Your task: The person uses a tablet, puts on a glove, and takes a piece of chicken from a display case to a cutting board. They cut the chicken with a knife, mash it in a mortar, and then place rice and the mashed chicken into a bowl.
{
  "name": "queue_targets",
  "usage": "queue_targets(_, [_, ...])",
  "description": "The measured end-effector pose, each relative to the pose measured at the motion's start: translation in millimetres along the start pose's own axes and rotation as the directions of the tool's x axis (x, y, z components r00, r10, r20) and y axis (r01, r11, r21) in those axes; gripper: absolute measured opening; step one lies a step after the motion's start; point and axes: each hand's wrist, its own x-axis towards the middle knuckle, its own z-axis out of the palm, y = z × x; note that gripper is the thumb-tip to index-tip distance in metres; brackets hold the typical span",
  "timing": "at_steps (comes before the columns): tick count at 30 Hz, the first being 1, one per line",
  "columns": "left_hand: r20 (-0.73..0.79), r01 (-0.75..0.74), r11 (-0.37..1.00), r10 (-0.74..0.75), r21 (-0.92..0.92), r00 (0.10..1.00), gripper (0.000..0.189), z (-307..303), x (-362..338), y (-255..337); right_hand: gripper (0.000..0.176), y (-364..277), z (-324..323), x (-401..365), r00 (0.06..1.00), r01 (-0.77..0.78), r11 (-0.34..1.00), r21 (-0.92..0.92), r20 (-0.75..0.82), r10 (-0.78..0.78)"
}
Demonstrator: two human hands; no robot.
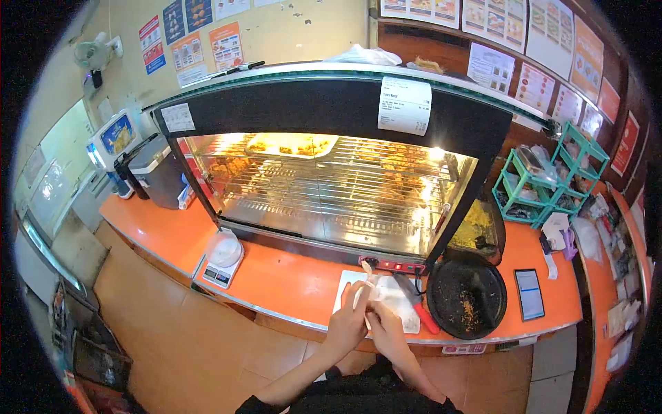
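we count one left hand (348,323) and one right hand (387,328), two in all. before us are one heated display cabinet (324,238) with two white papers (405,105) on its front, one digital scale (221,271), one round black pan (452,297), one tablet (529,295) and one wall fan (93,52). we see more than ten wall posters (226,47); the browned food pieces (396,183) are too blurred to count.

On the tabletop (296,286), the warming cabinet (276,116) stands beyond my hands (348,324), the scale (219,274) before its left end, the pan (448,295) to my right, the tablet (529,294) right of that.
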Motion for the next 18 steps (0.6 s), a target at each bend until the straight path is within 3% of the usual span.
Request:
queue_targets(2, [0.077, -0.043, 0.998, 0.046, -0.041, 0.996, 0.074, -3.5, -8.6, 4.5, 0.037, 35.8, 5.5, -8.2, 0.967, -0.210, 0.958, 0.195, 0.185, 0.174])
queue_targets(3, [0.170, -0.024, 0.997, 0.035, -0.070, 0.985, 0.073, -3.2, -13.6, 7.8, 0.046, 48.9, 7.2, -13.1, 0.926, -0.351, 0.841, 0.411, 0.284, 0.248])
queue_targets(4, [0.262, 0.000, 0.995, 0.026, -0.095, 0.965, 0.072, -0.8, -20.3, 11.0, 0.046, 58.9, 10.6, -17.0, 0.928, -0.351, 0.842, 0.410, 0.272, 0.254])
queue_targets(6, [0.208, -0.066, 0.989, 0.094, -0.134, 0.974, 0.083, 12.2, -34.5, 11.7, 0.046, 63.2, 12.8, -22.3, 0.865, -0.467, 0.346, 0.814, 0.338, 0.372])
queue_targets(8, [0.255, -0.182, 0.974, 0.212, -0.137, 0.943, 0.075, 15.7, -45.1, 14.5, 0.048, 67.5, 11.3, -22.9, 0.848, -0.500, 0.374, 0.781, 0.354, 0.395])
queue_targets(10, [0.216, -0.206, 0.967, 0.235, -0.148, 0.948, 0.068, 15.2, -49.6, 18.7, 0.051, 67.8, 15.2, -24.0, 0.848, -0.455, 0.179, 0.872, 0.363, 0.386])
queue_targets(13, [0.241, -0.201, 0.961, 0.244, -0.189, 0.939, 0.064, 25.9, -63.2, 16.8, 0.052, 51.3, 4.6, -19.6, 0.880, -0.354, 0.168, 0.920, 0.267, 0.393])
queue_targets(14, [0.161, -0.243, 0.941, 0.284, -0.236, 0.945, 0.061, 31.3, -69.2, 16.9, 0.052, 50.4, 5.4, -16.6, 0.876, -0.357, 0.165, 0.919, 0.269, 0.399])
queue_targets(16, [0.086, -0.287, 0.916, 0.322, -0.281, 0.943, 0.059, 34.2, -70.7, 20.6, 0.056, 53.1, 10.7, -9.9, 0.844, -0.202, 0.284, 0.937, 0.020, 0.536])
queue_targets(18, [-0.092, -0.426, 0.878, 0.416, -0.216, 0.905, 0.052, 36.0, -62.5, 22.1, 0.051, 46.0, 9.1, -7.3, 0.869, -0.128, 0.321, 0.938, -0.050, 0.493])
